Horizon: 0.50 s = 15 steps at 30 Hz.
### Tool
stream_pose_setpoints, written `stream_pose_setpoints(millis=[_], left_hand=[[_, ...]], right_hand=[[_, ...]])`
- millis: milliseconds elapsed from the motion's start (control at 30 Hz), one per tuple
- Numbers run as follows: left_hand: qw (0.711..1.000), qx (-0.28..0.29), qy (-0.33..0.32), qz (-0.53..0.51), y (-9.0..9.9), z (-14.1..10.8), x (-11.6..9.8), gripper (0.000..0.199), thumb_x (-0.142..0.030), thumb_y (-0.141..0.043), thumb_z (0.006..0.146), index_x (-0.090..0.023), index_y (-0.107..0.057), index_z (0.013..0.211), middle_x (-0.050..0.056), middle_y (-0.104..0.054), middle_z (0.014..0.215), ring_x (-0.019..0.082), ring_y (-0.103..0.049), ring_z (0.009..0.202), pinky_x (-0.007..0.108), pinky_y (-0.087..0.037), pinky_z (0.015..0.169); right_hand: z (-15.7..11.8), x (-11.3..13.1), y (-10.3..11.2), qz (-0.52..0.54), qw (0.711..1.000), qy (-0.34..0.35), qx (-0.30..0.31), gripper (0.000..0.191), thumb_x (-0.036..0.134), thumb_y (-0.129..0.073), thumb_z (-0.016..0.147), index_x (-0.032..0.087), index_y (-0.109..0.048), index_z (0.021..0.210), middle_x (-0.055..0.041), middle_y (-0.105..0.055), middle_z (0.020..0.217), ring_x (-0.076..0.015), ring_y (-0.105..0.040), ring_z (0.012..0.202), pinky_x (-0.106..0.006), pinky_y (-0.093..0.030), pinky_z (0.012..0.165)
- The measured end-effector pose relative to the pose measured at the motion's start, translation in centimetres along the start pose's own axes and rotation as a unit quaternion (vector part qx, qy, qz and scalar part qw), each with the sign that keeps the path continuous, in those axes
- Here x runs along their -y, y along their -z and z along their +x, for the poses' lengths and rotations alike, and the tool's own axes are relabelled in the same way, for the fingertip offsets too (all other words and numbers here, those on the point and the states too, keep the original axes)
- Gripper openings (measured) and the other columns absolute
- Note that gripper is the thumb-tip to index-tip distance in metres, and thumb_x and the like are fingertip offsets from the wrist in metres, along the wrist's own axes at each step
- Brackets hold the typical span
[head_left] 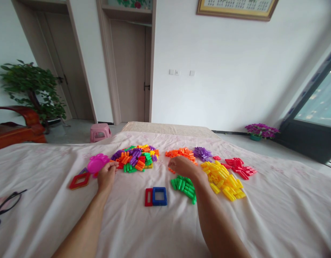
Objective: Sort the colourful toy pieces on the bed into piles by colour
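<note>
Left hand [107, 173] had fingertips pinched together, any piece between unclear, mixed pile [134, 160] at its two o'clock; right hand [178, 165], fingers' state hidden, had orange pile [183, 152] at twelve; light pinches seemed best.

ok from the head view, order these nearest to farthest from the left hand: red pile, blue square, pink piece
1. Pink piece, just left of the left hand
2. Blue square, to its right
3. Red pile, at the far right
</note>
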<state>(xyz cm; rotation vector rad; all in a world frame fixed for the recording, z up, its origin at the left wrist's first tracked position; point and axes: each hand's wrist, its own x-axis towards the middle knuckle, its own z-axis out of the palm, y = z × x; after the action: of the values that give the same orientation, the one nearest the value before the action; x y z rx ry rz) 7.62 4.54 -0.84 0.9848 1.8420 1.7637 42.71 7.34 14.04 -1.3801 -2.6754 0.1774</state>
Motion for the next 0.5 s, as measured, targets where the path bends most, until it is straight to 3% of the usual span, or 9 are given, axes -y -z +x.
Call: stream_pose_setpoints(millis=[300,500], left_hand=[[0.999,0.01,-0.009,0.03,0.0,0.3,0.5,0.033,-0.033,-0.053,0.072,-0.017,-0.071,0.096,0.009,-0.076,0.093,0.021,-0.069,0.078,0.032,-0.053,0.072],[0.998,0.01,-0.028,0.052,-0.1,0.3,0.4,0.03,-0.031,-0.053,0.073,-0.019,-0.073,0.092,0.008,-0.077,0.091,0.022,-0.07,0.077,0.032,-0.054,0.073]], right_hand=[[2.6,5.8,-7.2,0.108,0.984,0.135,-0.041,0.045,0.008,-0.055,0.087,0.022,-0.065,0.129,-0.0101,-0.063,0.133,-0.021,-0.056,0.126,-0.034,-0.043,0.108],[4.2,6.9,-9.4,0.119,0.984,0.116,-0.058,0.053,0.012,-0.055,0.09,0.025,-0.054,0.141,-0.0115,-0.047,0.149,-0.0245,-0.047,0.134,-0.039,-0.042,0.109]])
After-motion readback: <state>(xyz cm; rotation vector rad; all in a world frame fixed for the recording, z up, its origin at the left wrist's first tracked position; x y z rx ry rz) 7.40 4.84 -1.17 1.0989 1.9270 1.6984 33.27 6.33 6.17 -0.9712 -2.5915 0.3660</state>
